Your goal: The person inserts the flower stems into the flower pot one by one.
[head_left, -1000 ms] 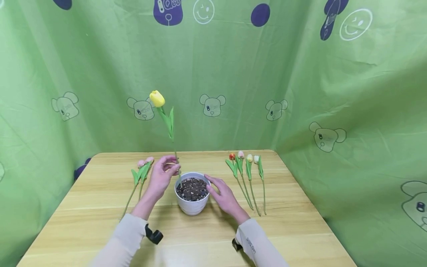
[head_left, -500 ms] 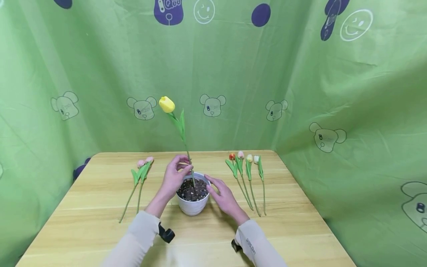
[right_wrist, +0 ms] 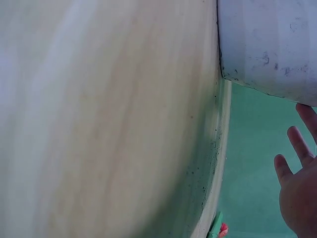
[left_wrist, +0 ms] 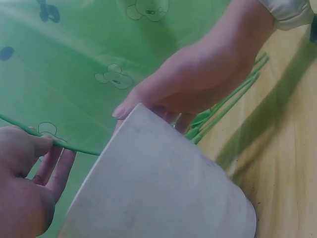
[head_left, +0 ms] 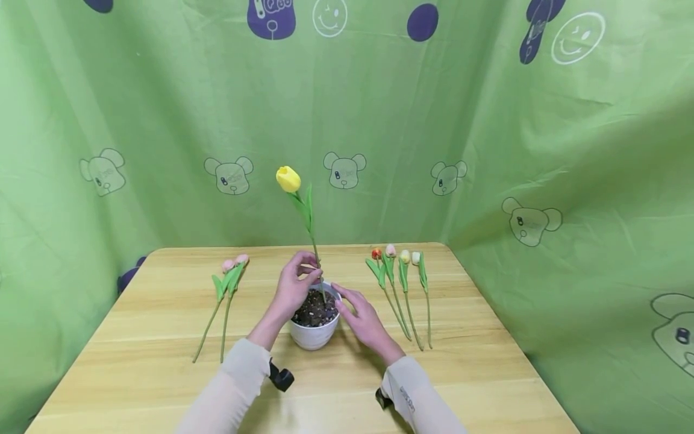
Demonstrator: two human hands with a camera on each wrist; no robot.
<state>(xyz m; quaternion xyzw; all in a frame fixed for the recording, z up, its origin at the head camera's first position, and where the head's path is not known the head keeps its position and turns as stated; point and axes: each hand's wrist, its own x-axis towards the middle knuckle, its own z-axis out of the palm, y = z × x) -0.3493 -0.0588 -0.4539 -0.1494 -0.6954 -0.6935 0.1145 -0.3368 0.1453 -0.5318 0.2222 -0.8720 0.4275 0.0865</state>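
A yellow artificial tulip [head_left: 288, 179] stands nearly upright, leaning slightly left, with its stem running down to the dark soil [head_left: 313, 310] in a white pot [head_left: 312, 337]. My left hand [head_left: 294, 288] pinches that stem between thumb and fingertips, just above the rim. In the left wrist view the green stem [left_wrist: 77, 148] passes between its thumb and fingers; the stem's lower end is hidden behind the pot wall. Against the pot's right side rests my right hand [head_left: 365, 318], thumb and index finger at the rim. Its other fingers [right_wrist: 298, 144] look straight and spread in the right wrist view.
Two pink tulips [head_left: 234, 271] lie on the wooden table [head_left: 135, 337] to the left. On the right lie several more tulips [head_left: 403, 274], with red, pink, pale yellow and white heads. A green curtain [head_left: 347, 108] hangs behind and at both sides.
My left hand has carried the yellow tulip to the right and slightly lower, its stem moving from the pot's left side toward the right of the soil. My right hand has stayed put.
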